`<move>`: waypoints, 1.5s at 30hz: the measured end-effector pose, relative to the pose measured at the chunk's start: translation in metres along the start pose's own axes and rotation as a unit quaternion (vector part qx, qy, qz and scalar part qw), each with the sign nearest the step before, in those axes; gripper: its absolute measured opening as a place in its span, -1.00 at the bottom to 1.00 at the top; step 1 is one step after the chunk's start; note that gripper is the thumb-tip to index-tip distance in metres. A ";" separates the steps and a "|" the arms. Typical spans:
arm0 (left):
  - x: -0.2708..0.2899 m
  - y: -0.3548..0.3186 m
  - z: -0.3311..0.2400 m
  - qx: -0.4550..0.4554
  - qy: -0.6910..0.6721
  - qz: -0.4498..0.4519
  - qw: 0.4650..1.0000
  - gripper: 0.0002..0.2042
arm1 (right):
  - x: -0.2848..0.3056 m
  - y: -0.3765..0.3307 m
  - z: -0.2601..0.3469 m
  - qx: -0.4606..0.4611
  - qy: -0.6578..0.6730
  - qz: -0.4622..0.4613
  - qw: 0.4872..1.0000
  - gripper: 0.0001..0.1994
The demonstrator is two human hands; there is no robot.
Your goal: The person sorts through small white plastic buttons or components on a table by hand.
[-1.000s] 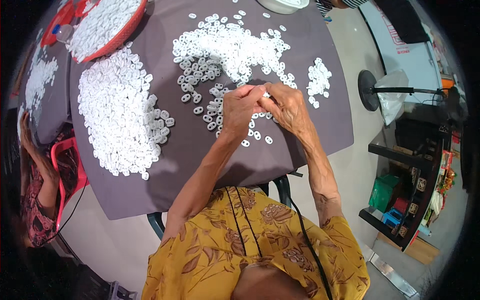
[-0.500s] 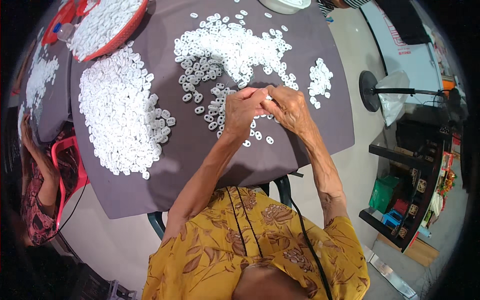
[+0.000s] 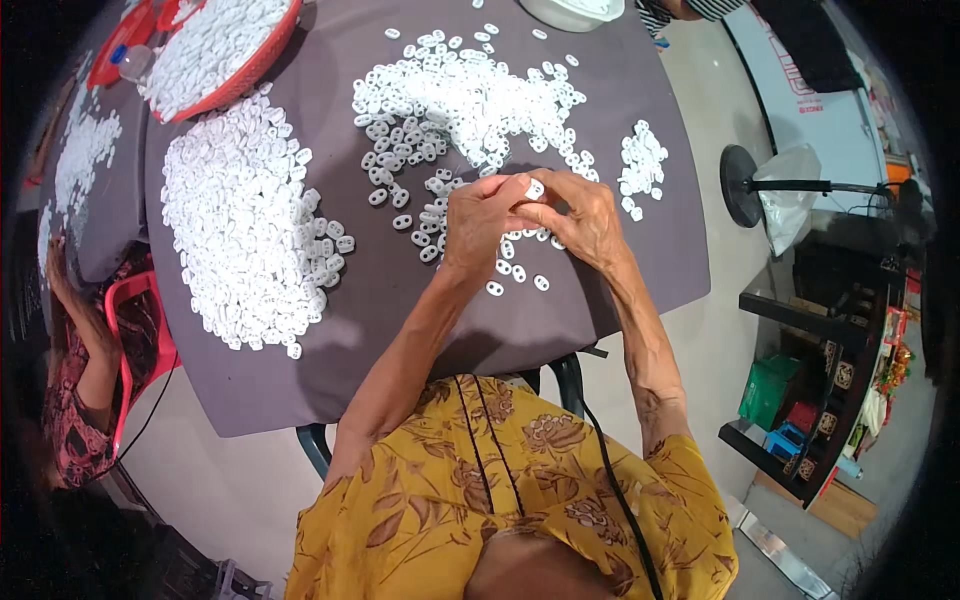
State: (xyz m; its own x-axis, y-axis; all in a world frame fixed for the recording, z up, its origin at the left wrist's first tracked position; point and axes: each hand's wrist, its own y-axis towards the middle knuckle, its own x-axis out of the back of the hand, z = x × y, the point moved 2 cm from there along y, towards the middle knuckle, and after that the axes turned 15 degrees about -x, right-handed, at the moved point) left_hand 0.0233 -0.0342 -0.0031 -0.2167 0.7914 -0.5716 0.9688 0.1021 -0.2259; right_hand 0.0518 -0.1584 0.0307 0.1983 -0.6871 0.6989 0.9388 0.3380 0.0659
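1. Right hand [image 3: 582, 222] curls inward, thumb and forefinger pinching a white piece [image 3: 536, 188] above the tabletop [image 3: 660, 245].
2. Left hand [image 3: 477, 222] meets it, fingers drawn together; I can't tell whether it grips anything.
3. Loose ovals [image 3: 485, 105] lie beyond.

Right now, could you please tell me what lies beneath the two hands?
White oval pieces show on the greyish cloth beside the left hand and right hand; whatever is directly beneath them is covered.

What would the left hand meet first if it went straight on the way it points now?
The left hand would likely meet the small white piece first, then the right hand; depth there is hard to judge.
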 end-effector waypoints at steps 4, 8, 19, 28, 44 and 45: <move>0.006 0.002 0.001 0.019 0.030 0.009 0.999 -0.75 | 0.002 -0.005 -0.003 -0.097 0.047 0.003 0.994 -0.75; 0.007 0.001 -0.003 0.015 0.033 0.012 0.999 -0.75 | 0.004 -0.007 -0.001 -0.155 0.114 -0.031 0.981 -0.82; 0.069 -0.017 -0.081 -0.168 0.278 -0.054 0.944 -0.85 | -0.029 0.016 -0.005 -0.117 0.088 0.009 0.989 -0.86; 0.172 -0.049 -0.135 -0.190 0.587 -0.196 0.762 -0.76 | -0.069 0.055 -0.004 0.150 -0.205 0.038 0.966 -0.88; 0.116 -0.040 -0.078 -0.269 0.513 -0.054 0.813 -0.84 | -0.086 0.060 0.004 0.205 -0.200 0.098 0.953 -0.93; 0.093 -0.028 -0.062 -0.279 0.454 -0.010 0.846 -0.84 | -0.058 0.052 0.006 0.188 -0.220 0.088 0.953 -0.93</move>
State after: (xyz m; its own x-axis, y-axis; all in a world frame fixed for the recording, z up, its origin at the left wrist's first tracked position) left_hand -0.0162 0.0741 -0.0009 -0.2966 0.8973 0.3269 0.9270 0.1882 0.3245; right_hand 0.0878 -0.0972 -0.0027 0.1291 -0.2893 0.9485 0.7187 0.6864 0.1115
